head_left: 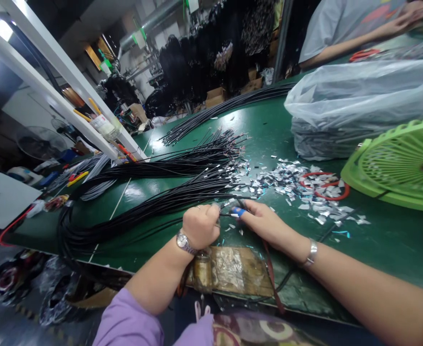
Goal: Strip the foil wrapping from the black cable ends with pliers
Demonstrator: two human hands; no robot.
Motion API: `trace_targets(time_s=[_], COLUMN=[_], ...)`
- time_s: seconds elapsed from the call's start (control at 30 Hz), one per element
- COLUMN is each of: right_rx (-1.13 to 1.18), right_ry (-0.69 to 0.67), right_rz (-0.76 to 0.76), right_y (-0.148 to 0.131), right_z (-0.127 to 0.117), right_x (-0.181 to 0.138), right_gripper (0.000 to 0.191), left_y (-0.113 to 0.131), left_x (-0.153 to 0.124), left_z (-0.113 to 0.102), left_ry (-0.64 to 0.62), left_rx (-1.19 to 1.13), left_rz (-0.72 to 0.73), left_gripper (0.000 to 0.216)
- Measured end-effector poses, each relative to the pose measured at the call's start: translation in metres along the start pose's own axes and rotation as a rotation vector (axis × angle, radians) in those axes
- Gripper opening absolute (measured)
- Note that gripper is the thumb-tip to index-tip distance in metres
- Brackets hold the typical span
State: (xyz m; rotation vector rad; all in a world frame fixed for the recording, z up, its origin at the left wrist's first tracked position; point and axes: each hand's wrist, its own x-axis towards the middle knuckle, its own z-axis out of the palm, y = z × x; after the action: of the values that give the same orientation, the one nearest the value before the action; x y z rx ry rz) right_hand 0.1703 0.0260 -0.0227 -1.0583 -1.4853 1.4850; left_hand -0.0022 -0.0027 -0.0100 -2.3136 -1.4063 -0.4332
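Two hands meet near the table's (387,250) near edge: the left hand (201,225) grips a black cable (226,215), probably to steady it; the right hand (265,222) bends its fingers at the cable's right end, though what they grip I cannot tell. Beyond, cable bundles (161,206) lie with ends rightward, seemingly for easy reach, beside scraps (279,180). Far right sits a plastic bag (358,110).

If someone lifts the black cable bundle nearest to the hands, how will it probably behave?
The black cable bundle would probably sag and flex, since it curves round at its left end. Single cables may slide apart, because their right-hand ends fan out. It is likely rather heavy, as many cables lie together.
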Motion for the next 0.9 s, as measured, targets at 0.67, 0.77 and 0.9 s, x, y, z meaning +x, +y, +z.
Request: trace_targets(time_s=[0.67, 0.77, 0.9], right_rx=[-0.172, -0.135, -0.019], right_ry=[-0.155, -0.165, -0.133], right_rz=[-0.241, -0.221, -0.084], right_y=[0.001, 0.000, 0.000], right_z=[-0.010, -0.009, -0.004], right_x=[0.005, 0.004, 0.001], right_gripper=[0.029, 0.026, 0.023], left_y=[-0.021, -0.019, -0.013], left_x=[0.015, 0.017, 0.017], left_z=[-0.006, -0.004, -0.002], left_ry=[-0.890, -0.913, -0.757], left_rx=[-1.307, -1.444, -1.472], left_rz=[-0.473, -0.554, -0.628], left_gripper=[0.046, 0.047, 0.043])
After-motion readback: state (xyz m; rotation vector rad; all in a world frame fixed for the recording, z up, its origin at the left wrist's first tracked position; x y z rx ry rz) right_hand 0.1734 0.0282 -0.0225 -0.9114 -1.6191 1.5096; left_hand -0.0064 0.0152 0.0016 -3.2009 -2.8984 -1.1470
